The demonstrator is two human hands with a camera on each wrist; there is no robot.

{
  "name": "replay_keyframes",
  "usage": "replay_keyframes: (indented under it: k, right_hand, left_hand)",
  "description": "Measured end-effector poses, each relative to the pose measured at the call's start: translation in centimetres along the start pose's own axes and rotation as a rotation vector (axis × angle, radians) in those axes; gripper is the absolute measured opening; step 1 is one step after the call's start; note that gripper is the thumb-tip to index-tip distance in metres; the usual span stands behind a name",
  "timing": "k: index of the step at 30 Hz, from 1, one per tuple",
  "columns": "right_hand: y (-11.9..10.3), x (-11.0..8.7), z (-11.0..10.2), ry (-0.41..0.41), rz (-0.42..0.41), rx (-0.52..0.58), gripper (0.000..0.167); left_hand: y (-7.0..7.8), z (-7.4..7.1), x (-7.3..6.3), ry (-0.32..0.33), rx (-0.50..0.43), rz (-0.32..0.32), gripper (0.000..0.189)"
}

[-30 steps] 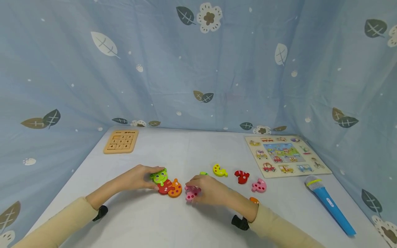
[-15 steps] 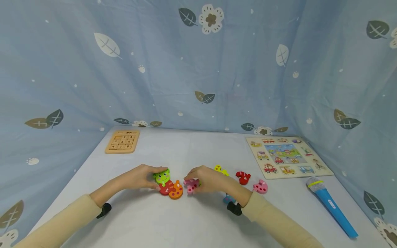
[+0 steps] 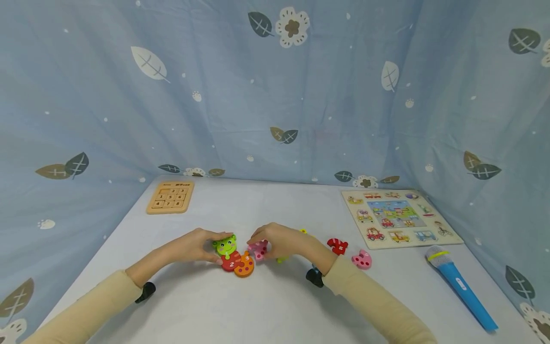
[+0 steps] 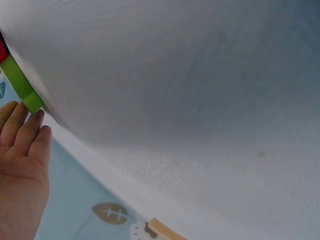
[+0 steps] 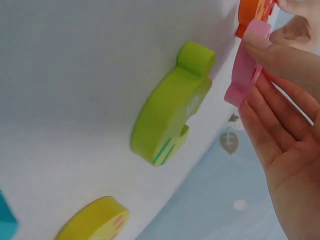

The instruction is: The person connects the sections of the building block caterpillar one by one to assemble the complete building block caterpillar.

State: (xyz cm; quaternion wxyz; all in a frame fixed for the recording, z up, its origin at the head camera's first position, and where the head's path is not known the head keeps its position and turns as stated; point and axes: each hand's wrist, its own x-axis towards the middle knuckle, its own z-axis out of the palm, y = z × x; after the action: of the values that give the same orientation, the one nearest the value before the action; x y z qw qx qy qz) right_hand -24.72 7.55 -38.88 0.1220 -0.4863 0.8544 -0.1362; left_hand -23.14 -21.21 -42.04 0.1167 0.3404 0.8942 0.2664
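Across back and sides: light-blue fabric curtain with leaf and flower print (image 3: pixel 240 71). Below it, table under a white cloth (image 3: pixel 275 310). Person's two arms reach over it from the near edge, beige sleeves (image 3: pixel 94 306).

Far right on table: flat rectangular picture board with vehicle drawings around a central scene (image 3: pixel 401 219). Just nearer: blue-handled toy microphone with grey mesh head and yellow band (image 3: pixel 461 286), lying flat, head toward the board.

Far left: square light-wood number-tile board (image 3: pixel 170 197), one slot blank.

Right hand (image 3: pixel 277 241): pinching a pink puzzle piece with darker dots (image 3: pixel 259 251), thumb against fingers. Left hand (image 3: pixel 195 246): gripping a green smiling caterpillar head (image 3: pixel 226 246) between thumb and fingers.

Head sits mid-table, left of centre, first in a run: next a red curved piece marked 2 (image 3: pixel 230 262), then an orange dotted piece marked 3 (image 3: pixel 245 266). Held pink piece is right beside the orange one; contact, can't tell.

Other pieces, right of the right hand's grip: lime-green curved piece (image 5: pixel 167 107), number too blurred to read; red striped piece (image 3: pixel 337 246); second pink dotted piece (image 3: pixel 362 259); yellow piece (image 5: pixel 97 220); blue piece (image 5: pixel 5 220), mostly cut off in the right wrist view.
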Motion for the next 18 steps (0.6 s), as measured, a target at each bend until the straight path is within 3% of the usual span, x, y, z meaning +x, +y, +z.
replay_keyframes:
  k: [18]
  right_hand:
    - [-0.4, 1.6, -0.3, -0.059, -0.049, 0.0, 0.041]
  left_hand:
    - [-0.4, 0.0, 0.1, -0.024, -0.031, 0.019, 0.074]
